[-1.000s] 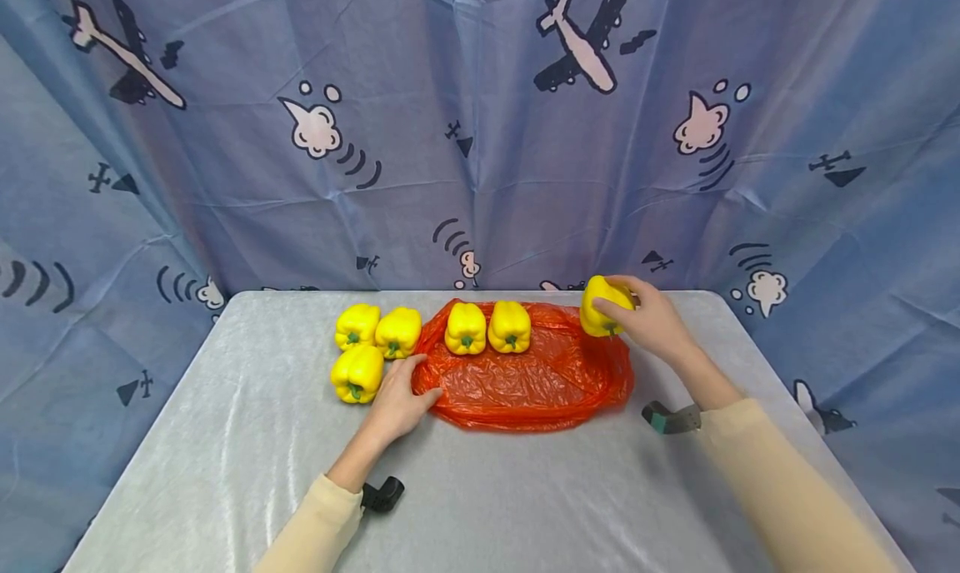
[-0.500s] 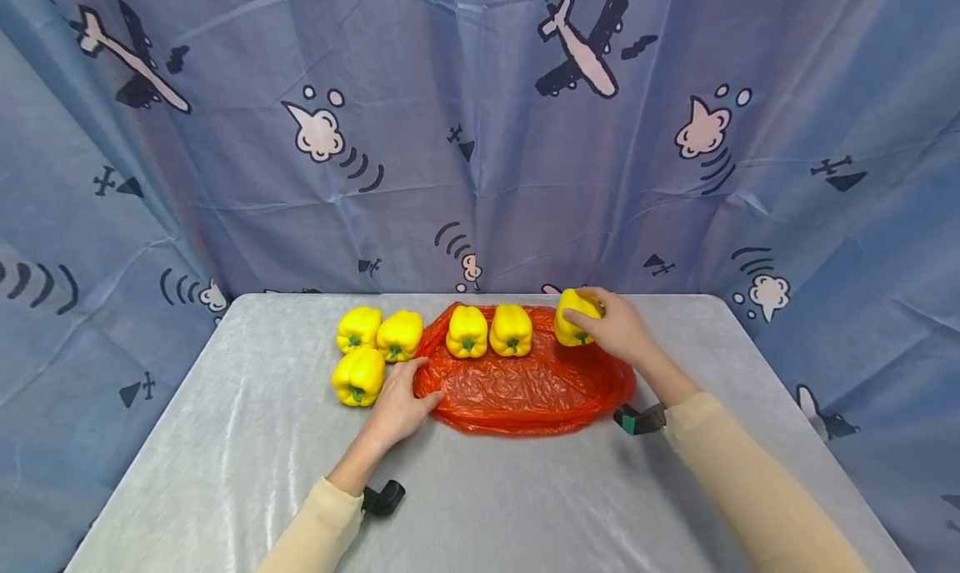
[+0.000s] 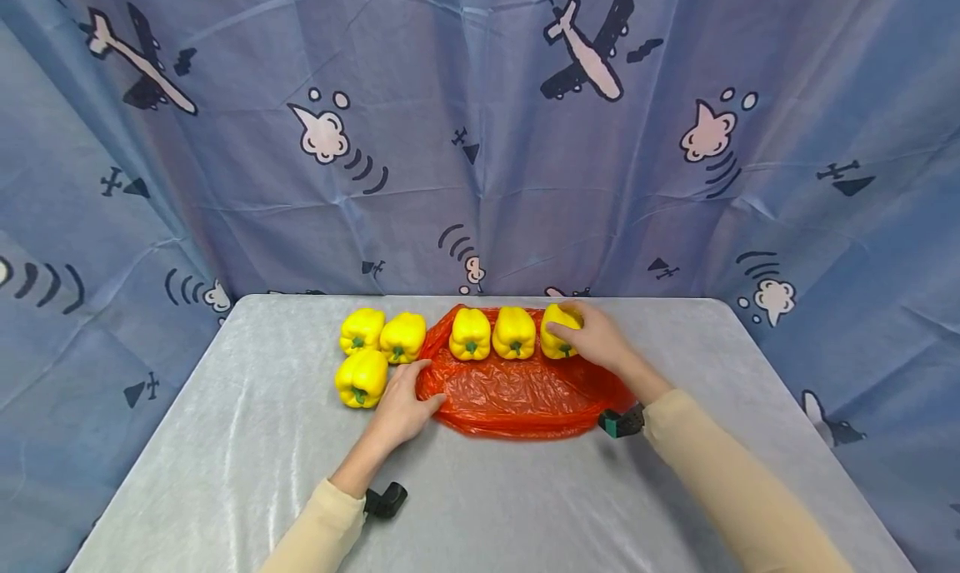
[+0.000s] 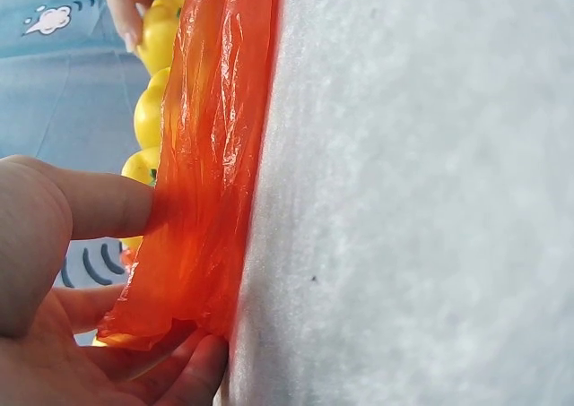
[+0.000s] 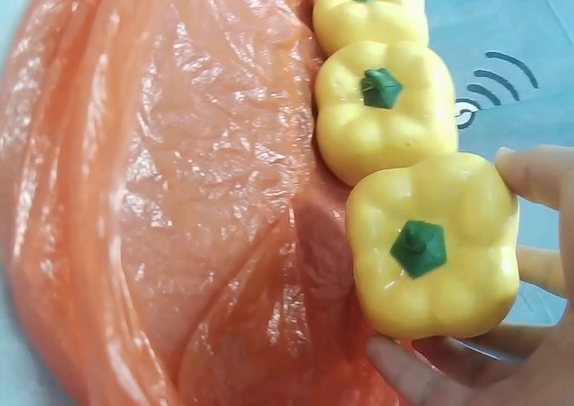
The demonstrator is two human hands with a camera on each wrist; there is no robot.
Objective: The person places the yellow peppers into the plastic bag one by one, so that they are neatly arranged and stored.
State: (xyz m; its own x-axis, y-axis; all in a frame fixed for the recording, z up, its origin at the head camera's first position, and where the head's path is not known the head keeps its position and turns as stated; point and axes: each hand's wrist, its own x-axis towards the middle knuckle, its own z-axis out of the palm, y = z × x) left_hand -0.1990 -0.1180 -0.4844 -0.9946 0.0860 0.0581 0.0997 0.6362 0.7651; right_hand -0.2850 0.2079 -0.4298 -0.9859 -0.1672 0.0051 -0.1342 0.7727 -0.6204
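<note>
My right hand [image 3: 598,338] grips a yellow bell pepper [image 5: 435,245] with a green stem, at the right end of a row. Beside it, two more bell peppers, one in the middle [image 3: 514,333] and one at the left [image 3: 470,334], stand along the far side of a red plastic bag [image 3: 517,390]. The bag's mouth faces up, spread wide. At its left end rests my left hand [image 3: 400,405], thumb and fingers apart and touching the film. In the left wrist view the thumb lies against the bag [image 4: 206,182], while the fingertips [image 4: 208,361] reach beneath its edge.
Three more yellow bell peppers, the back left one [image 3: 362,330], the back right one [image 3: 402,337] and the front one [image 3: 362,379], cluster left of the bag. The pale table [image 3: 487,506] ends at a blue patterned curtain [image 3: 420,140] behind.
My right hand has carried its bell pepper leftward and down, from above the bag's right end to beside the middle pepper. The left hand has stayed at the bag's left end.
</note>
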